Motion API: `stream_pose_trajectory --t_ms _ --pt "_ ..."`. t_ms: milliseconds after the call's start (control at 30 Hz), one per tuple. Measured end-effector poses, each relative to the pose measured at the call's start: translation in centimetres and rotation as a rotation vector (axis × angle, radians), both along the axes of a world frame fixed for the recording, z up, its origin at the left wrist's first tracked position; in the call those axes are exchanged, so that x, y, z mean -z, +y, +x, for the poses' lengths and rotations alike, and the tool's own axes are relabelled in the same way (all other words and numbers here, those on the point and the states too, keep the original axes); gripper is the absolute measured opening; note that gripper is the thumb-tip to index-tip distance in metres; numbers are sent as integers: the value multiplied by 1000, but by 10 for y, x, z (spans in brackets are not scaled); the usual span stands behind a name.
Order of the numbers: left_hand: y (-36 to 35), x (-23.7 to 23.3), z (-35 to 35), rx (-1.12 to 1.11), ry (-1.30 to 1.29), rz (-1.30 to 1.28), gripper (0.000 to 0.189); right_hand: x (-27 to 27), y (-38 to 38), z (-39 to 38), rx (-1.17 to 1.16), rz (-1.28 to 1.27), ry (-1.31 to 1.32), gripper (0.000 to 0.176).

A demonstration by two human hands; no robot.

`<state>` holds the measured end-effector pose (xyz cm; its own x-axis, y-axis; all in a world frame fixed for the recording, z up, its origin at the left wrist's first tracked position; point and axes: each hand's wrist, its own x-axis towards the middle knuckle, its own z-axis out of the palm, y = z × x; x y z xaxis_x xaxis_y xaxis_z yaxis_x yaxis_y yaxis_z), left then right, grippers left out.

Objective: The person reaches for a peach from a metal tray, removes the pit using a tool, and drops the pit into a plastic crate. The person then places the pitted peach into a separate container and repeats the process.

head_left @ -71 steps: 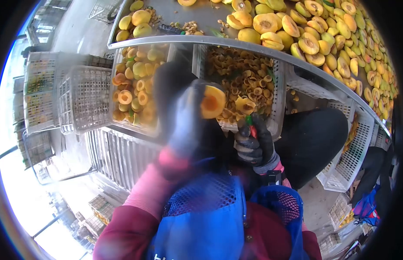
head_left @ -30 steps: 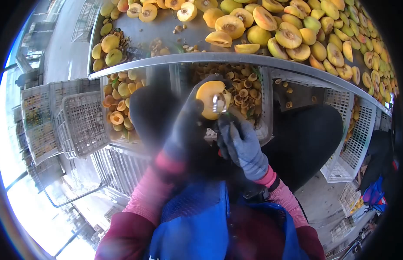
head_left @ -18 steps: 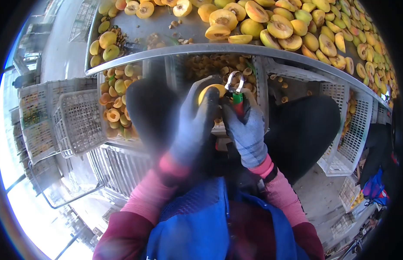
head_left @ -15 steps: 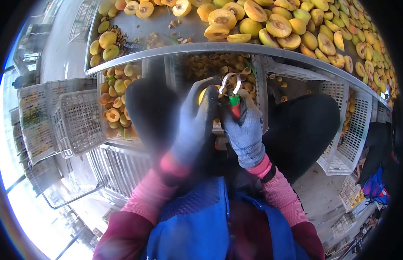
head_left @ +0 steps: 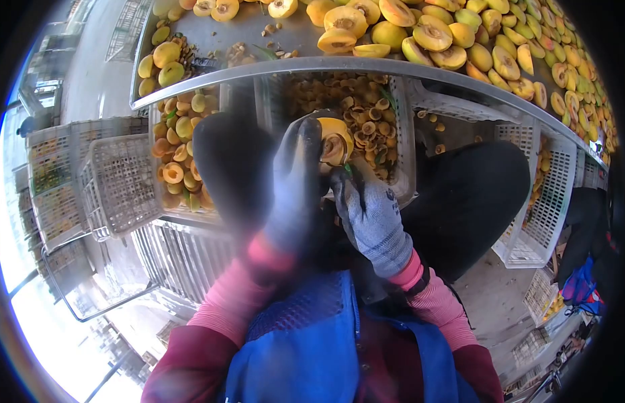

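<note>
Above a plastic crate [head_left: 408, 151] of fruit scraps, beside the metal-edged table [head_left: 305, 65], my gloved left grip [head_left: 291, 174] cups a yellow peach half [head_left: 336, 144], fingers curved to its width, cut face showing. My right grip [head_left: 378, 218], nearly closed, holds a mostly hidden tool [head_left: 348, 170], its green part just beside the fruit. I judge the half light, fairly firm, slippery at the flesh and easily bruised; I would hold it lightly by its rounded skin, fingers spread.

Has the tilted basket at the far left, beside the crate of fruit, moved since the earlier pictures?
No. Judged against the crate of fruit, the tilted basket stands in the same place, directly to its left.
</note>
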<state>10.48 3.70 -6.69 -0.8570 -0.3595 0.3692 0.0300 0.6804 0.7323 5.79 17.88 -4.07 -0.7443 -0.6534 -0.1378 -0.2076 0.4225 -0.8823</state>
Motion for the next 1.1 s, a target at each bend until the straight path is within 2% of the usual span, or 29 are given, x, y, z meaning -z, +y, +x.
stream_pose_trajectory --t_ms 33,67,100,133,167,200,233,333,433,500,567,700,767,833,867,933,967,1033,1067,1100 --pt "1 2 0 -7 -2 -3 70 0 -1 0 -2 -28 -80 31" --pt "0 5 0 -9 3 -55 67 0 -1 2 1 -16 -46 32" --pt "4 -1 -3 -55 -5 7 55 0 -1 3 4 -4 -11 32" --pt "8 -8 -6 -101 -10 71 45 1 -1 4 7 7 24 32" --pt "12 -14 -9 -148 -13 135 35 0 -1 4 12 4 -47 32" --pt "15 -23 -13 -184 1 378 30 -2 -1 4 17 1 -120 33" --pt "18 -28 -17 -220 16 619 28 -3 -1 3 21 -4 -191 33" --pt "27 -34 -21 -334 66 652 27 -5 -5 3 56 -121 24 31" --pt "22 -34 -17 -272 -51 491 27 -2 2 5 -37 67 -121 33" --pt "21 -41 -16 -225 -106 660 26 27 10 13 -127 -89 39 34" --pt "21 -44 -15 -211 -155 837 26 35 14 16 -163 -201 24 33" --pt "11 -41 -16 -65 -177 774 29 5 14 8 -124 -346 -352 28" --pt "7 -37 -18 -22 -196 682 28 -5 14 1 -89 -479 -872 28" --pt "3 -38 -20 19 -273 619 27 -8 15 -11 -30 -642 -1725 36" --pt "5 -34 -20 45 -191 576 25 -7 13 -10 0 -694 -1886 39" --pt "5 -32 -20 12 -247 761 25 -5 8 -6 61 -793 -2211 47" --pt "5 -32 -21 -3 -272 853 25 -1 7 -5 -15 -892 -2264 46" --pt "7 -23 -19 68 54 429 28 11 4 -4 -176 -1089 -2357 44" --pt "7 -22 -18 46 90 274 29 12 3 -3 -204 -1116 -2375 44" --pt "9 -19 -17 20 108 229 30 13 2 -3 -229 -1145 -2391 44"
